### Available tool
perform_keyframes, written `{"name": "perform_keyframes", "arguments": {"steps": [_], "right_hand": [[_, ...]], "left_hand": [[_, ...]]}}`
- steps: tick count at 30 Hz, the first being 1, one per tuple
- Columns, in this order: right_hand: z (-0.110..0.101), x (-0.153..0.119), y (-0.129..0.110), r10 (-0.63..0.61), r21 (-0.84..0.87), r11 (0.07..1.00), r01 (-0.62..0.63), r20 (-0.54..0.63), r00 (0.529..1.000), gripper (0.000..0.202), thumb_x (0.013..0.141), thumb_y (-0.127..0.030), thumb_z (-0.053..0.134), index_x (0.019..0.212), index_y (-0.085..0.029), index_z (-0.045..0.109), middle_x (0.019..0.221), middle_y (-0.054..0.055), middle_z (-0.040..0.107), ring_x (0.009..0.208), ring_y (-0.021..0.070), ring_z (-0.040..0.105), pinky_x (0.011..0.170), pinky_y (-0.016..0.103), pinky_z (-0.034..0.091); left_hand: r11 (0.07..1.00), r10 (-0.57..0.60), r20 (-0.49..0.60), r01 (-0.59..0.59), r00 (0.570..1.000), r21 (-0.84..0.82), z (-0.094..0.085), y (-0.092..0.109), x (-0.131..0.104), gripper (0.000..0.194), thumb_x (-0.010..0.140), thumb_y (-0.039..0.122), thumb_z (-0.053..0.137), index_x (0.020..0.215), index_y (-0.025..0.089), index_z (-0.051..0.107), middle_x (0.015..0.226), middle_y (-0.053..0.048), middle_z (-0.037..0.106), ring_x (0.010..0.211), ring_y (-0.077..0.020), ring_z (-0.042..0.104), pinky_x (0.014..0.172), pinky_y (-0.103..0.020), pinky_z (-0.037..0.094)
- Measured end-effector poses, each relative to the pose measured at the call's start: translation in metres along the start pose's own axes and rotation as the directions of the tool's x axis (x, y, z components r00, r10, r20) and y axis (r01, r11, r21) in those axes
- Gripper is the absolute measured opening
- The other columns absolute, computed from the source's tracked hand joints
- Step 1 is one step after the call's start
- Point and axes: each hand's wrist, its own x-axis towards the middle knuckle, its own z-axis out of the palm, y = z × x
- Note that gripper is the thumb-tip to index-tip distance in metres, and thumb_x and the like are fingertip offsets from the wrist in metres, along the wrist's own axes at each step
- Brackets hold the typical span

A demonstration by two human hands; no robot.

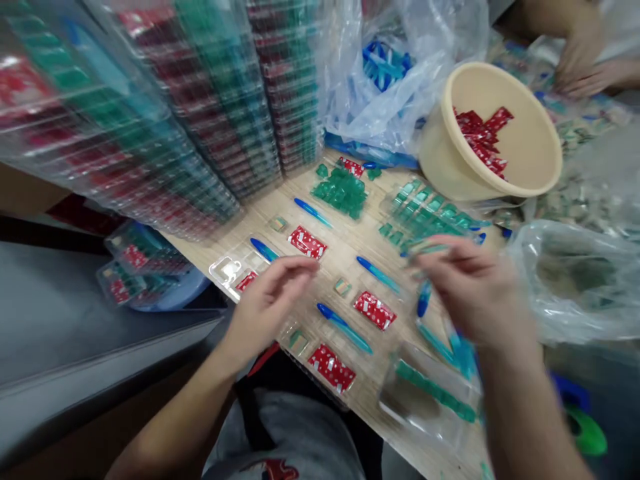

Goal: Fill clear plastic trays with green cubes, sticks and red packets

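A cream bowl (530, 143) holding red packets (483, 140) stands at the far side of the wooden bench (345, 250). Just left of the bowl slumps a clear plastic bag (370, 100) with blue pieces (385, 63) inside, and farther left of the bowl rise tall stacks of filled clear trays (210, 100). Just below and left of the bowl lies a loose heap of green pieces (341, 190), while right of the bowl a co-worker's hands (583, 67) rest among more trays.

Head camera; looks forward-down, close over table (345, 257); single view
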Motion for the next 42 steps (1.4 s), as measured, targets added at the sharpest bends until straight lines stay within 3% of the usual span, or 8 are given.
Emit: {"name": "perform_keyframes", "arguments": {"steps": [4, 8, 12, 17, 20, 27, 33, 42], "right_hand": [[0.046, -0.018, 0.018, 0.138, 0.45, 0.865, -0.223, 0.214, 0.967, 0.024, 0.059, -0.029, 0.086, 0.076, -0.023, 0.071, 0.071, -0.003, 0.07, 0.06, 0.0078, 0.063, 0.056, 0.018, 0.053], [0.068, -0.036, 0.028, 0.155, 0.509, 0.817, -0.271, 0.259, 0.953, 0.019, 0.064, -0.024, 0.083, 0.08, -0.023, 0.073, 0.075, -0.004, 0.072, 0.065, 0.0057, 0.064, 0.062, 0.014, 0.054], [0.067, -0.048, 0.027, 0.127, 0.497, 0.835, -0.238, 0.246, 0.961, 0.015, 0.069, -0.027, 0.081, 0.082, -0.024, 0.074, 0.077, -0.002, 0.072, 0.066, 0.0075, 0.065, 0.066, 0.017, 0.055], [0.064, -0.056, 0.026, 0.1, 0.421, 0.893, -0.158, 0.156, 0.983, 0.017, 0.069, -0.028, 0.08, 0.085, -0.026, 0.075, 0.083, -0.001, 0.073, 0.069, 0.0105, 0.067, 0.068, 0.022, 0.057], [0.066, -0.062, 0.025, 0.001, 0.319, 0.947, -0.036, 0.11, 0.994, 0.016, 0.073, -0.024, 0.077, 0.088, -0.028, 0.076, 0.087, -0.001, 0.072, 0.071, 0.01, 0.066, 0.068, 0.022, 0.056], [0.073, -0.069, 0.028, -0.229, 0.108, 0.965, 0.238, -0.092, 0.969, 0.025, 0.074, -0.01, 0.073, 0.091, -0.028, 0.072, 0.084, -0.002, 0.07, 0.078, 0.0112, 0.066, 0.071, 0.022, 0.056], [0.067, -0.068, 0.03, -0.35, -0.02, 0.937, 0.349, -0.015, 0.937, 0.026, 0.079, -0.008, 0.068, 0.095, -0.029, 0.071, 0.092, 0.001, 0.068, 0.09, 0.0143, 0.063, 0.081, 0.029, 0.054], [0.062, -0.07, 0.029, -0.413, -0.167, 0.893, 0.419, 0.069, 0.908, 0.036, 0.083, -0.009, 0.064, 0.107, -0.036, 0.07, 0.098, 0.0, 0.068, 0.09, 0.0138, 0.063, 0.079, 0.029, 0.053]], "left_hand": [[0.98, 0.19, 0.074, -0.185, 0.979, -0.072, 0.019, 0.007, -0.017, 0.027, 0.084, 0.021, 0.066, 0.11, 0.025, 0.058, 0.106, -0.002, 0.063, 0.097, -0.0134, 0.062, 0.087, -0.025, 0.05], [0.937, 0.347, 0.033, -0.348, 0.937, 0.017, 0.015, 0.006, -0.023, 0.019, 0.084, 0.014, 0.064, 0.1, 0.023, 0.061, 0.098, -0.003, 0.062, 0.096, -0.0147, 0.06, 0.087, -0.027, 0.049], [0.954, 0.298, -0.005, -0.298, 0.954, -0.039, 0.007, 0.012, -0.024, 0.012, 0.084, 0.011, 0.062, 0.091, 0.022, 0.062, 0.09, -0.001, 0.063, 0.088, -0.0136, 0.061, 0.08, -0.025, 0.051], [0.977, 0.041, -0.101, -0.061, 0.994, -0.204, 0.004, 0.019, -0.024, 0.006, 0.081, 0.016, 0.065, 0.084, 0.021, 0.062, 0.077, 0.002, 0.065, 0.071, -0.0106, 0.063, 0.066, -0.02, 0.052], [0.983, -0.011, -0.133, -0.014, 0.991, -0.185, 0.005, 0.02, -0.023, 0.005, 0.08, 0.02, 0.067, 0.083, 0.02, 0.063, 0.078, 0.001, 0.066, 0.072, -0.0113, 0.064, 0.067, -0.021, 0.053], [0.981, 0.016, -0.031, -0.021, 0.999, -0.193, 0.005, 0.023, -0.027, 0.005, 0.083, 0.018, 0.063, 0.087, 0.02, 0.065, 0.081, 0.0, 0.069, 0.076, -0.0125, 0.067, 0.07, -0.021, 0.056], [0.978, 0.084, 0.027, -0.077, 0.996, -0.193, 0.0, 0.024, -0.03, 0.017, 0.08, 0.01, 0.065, 0.09, 0.022, 0.069, 0.086, 0.0, 0.07, 0.083, -0.0118, 0.068, 0.077, -0.02, 0.056], [0.979, 0.135, 0.038, -0.128, 0.99, -0.157, -0.002, 0.026, -0.029, 0.007, 0.084, 0.021, 0.066, 0.087, 0.023, 0.071, 0.081, -0.002, 0.071, 0.077, -0.0137, 0.067, 0.07, -0.024, 0.057]]}}
